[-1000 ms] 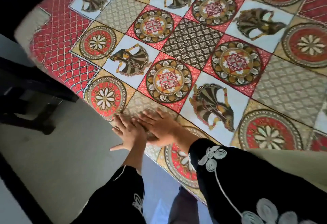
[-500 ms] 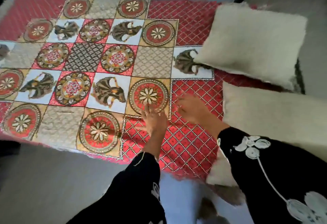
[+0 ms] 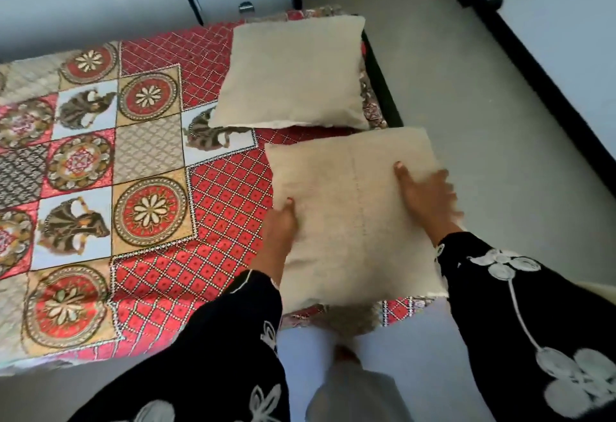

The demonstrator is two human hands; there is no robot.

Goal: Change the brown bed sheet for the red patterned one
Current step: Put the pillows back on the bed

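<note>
Both arms in black embroidered sleeves (image 3: 213, 348) stretched forward, left hand (image 3: 281, 221) reaching toward 1 o'clock, thumb on top in a grip on the edge of a pillow (image 3: 350, 221), right hand (image 3: 425, 193) angled toward 11 o'clock, fingers spread flat, blurred

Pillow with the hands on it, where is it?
In the head view, the near pillow lies on the red patterned sheet at the bed's right end, right in front of the other pillow.
</note>
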